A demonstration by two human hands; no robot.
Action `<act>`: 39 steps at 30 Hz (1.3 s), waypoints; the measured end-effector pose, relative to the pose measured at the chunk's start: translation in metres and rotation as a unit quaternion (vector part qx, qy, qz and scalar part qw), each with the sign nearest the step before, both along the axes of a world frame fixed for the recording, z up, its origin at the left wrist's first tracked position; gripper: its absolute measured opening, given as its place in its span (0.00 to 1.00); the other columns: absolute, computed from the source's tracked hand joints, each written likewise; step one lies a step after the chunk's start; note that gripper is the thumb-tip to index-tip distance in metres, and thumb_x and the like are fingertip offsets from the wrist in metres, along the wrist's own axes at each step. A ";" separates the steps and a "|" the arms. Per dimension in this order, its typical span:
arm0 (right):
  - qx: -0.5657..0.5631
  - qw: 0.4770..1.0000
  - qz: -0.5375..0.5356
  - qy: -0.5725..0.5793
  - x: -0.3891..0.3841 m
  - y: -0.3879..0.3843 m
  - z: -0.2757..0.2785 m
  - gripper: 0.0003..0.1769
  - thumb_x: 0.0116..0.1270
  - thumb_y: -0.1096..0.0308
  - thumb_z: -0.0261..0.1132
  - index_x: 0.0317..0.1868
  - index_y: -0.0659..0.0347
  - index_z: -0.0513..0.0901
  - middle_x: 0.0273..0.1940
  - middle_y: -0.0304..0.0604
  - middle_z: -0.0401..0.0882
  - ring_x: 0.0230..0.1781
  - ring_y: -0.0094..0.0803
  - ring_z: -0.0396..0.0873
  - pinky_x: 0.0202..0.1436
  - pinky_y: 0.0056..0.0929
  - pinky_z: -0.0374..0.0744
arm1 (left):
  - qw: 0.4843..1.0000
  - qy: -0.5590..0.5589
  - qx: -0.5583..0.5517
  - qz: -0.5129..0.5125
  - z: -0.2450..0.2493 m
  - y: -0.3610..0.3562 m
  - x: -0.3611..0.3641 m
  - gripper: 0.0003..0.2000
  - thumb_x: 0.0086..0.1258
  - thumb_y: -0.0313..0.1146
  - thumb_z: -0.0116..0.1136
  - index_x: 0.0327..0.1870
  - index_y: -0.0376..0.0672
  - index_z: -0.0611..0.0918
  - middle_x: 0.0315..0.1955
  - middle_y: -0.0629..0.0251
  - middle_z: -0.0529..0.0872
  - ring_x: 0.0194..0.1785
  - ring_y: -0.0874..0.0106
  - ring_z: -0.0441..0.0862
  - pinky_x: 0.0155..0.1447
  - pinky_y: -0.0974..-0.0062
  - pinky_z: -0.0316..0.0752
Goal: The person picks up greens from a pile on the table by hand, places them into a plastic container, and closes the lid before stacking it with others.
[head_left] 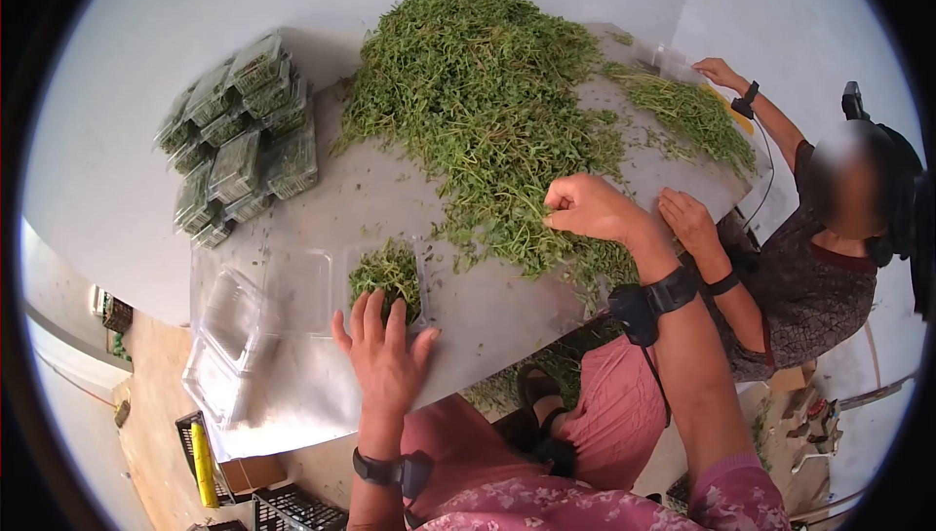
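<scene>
My left hand (383,351) has its fingers spread, with the fingertips on the leafy greens (388,268) inside an opened clear plastic clamshell box (426,282). The box's lid (300,287) lies folded back to the left. Over the near right part of a big heap of cut green stems and leaves (487,82), my right hand (597,209) is closed, thumb against curled fingers. Whatever it may hold is too hidden to make out.
Filled clamshell boxes (236,165) are stacked at the back left. Empty clear boxes (222,341) lie at the table's (468,321) left edge. At right, a co-worker (809,297) sits near a smaller pile of stems (692,117). Black crates (297,511) stand on the floor.
</scene>
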State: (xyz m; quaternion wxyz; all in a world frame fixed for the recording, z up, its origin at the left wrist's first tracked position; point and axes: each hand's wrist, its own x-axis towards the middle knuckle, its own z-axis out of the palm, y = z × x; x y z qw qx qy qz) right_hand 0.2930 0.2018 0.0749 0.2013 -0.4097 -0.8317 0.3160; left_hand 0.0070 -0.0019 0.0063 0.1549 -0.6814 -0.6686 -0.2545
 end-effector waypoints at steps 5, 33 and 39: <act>0.019 0.995 -0.003 -0.103 0.000 0.003 -0.012 0.11 0.62 0.65 0.68 0.32 0.66 0.81 0.25 0.46 0.79 0.23 0.33 0.75 0.30 0.32 0.74 | 1.000 0.000 0.003 -0.004 0.000 0.000 -0.001 0.26 0.65 0.53 0.61 0.54 0.41 0.80 0.59 0.55 0.76 0.66 0.56 0.69 0.74 0.47 0.46; -0.092 0.994 -0.017 0.055 -0.026 -0.013 -0.005 0.06 0.64 0.70 0.67 0.36 0.66 0.84 0.28 0.35 0.83 0.26 0.18 0.75 0.29 0.23 0.74 | 0.999 -0.014 0.042 -0.014 -0.002 -0.002 -0.004 0.25 0.66 0.52 0.61 0.53 0.40 0.79 0.59 0.54 0.75 0.67 0.55 0.68 0.74 0.47 0.47; -0.108 0.992 -0.003 0.072 0.003 -0.021 0.012 0.07 0.63 0.71 0.65 0.37 0.67 0.85 0.29 0.36 0.83 0.27 0.17 0.76 0.28 0.23 0.73 | 0.999 -0.012 0.041 -0.013 -0.003 -0.003 -0.004 0.25 0.66 0.52 0.61 0.53 0.40 0.79 0.59 0.54 0.75 0.66 0.54 0.68 0.74 0.47 0.47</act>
